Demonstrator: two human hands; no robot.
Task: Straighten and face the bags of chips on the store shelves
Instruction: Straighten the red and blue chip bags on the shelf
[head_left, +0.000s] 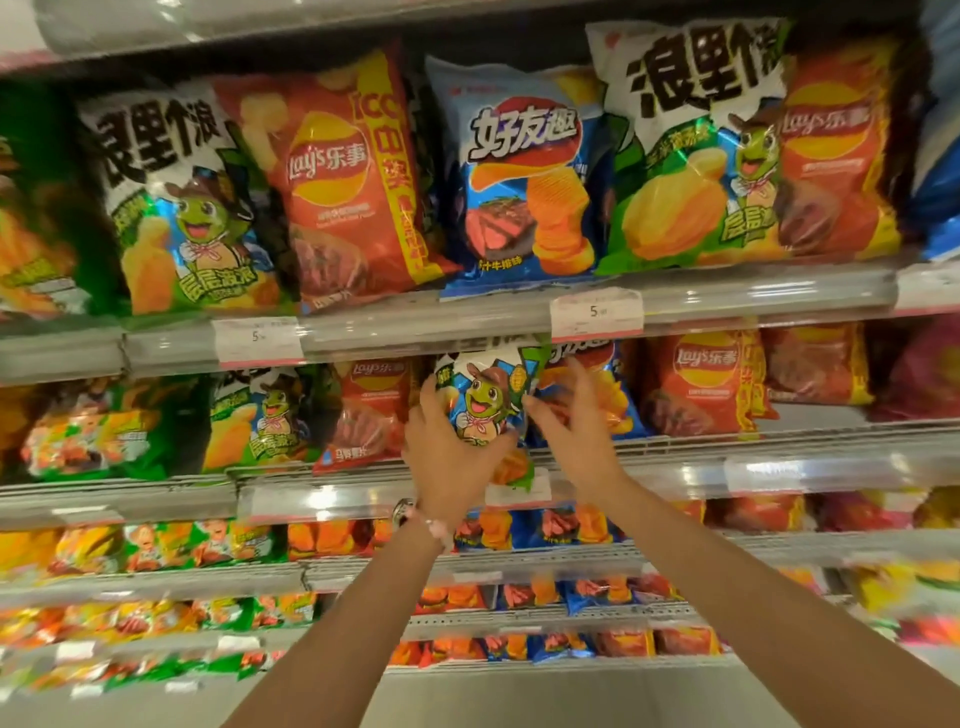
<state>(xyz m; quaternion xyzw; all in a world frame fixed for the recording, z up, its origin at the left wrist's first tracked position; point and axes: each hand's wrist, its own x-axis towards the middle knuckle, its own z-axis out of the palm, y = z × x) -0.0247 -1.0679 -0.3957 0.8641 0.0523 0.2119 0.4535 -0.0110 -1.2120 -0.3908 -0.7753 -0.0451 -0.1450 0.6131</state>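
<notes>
1. Head view: both arms reach up to the second shelf, near the middle of its front edge.
2. The left hand grips a turtle bag from its left side, fingers curled onto the front and thumb under the lower part; a bracelet sits on that wrist.
3. The right hand has its grip open, fingers spread, fingertips touching the bag's right edge.
4. The turtle bag stands at the shelf's front edge, tilted slightly, its top tucked behind the price rail of the top shelf.
5. Just right of it is a blue bag, partly behind the right hand; further right a red Lay's bag.
6. Left of it stand a red bag and a second turtle bag.
7. The top shelf carries larger bags facing front, some leaning; a price tag hangs above the hands.
8. Lower shelves hold smaller bags, blurred.
</notes>
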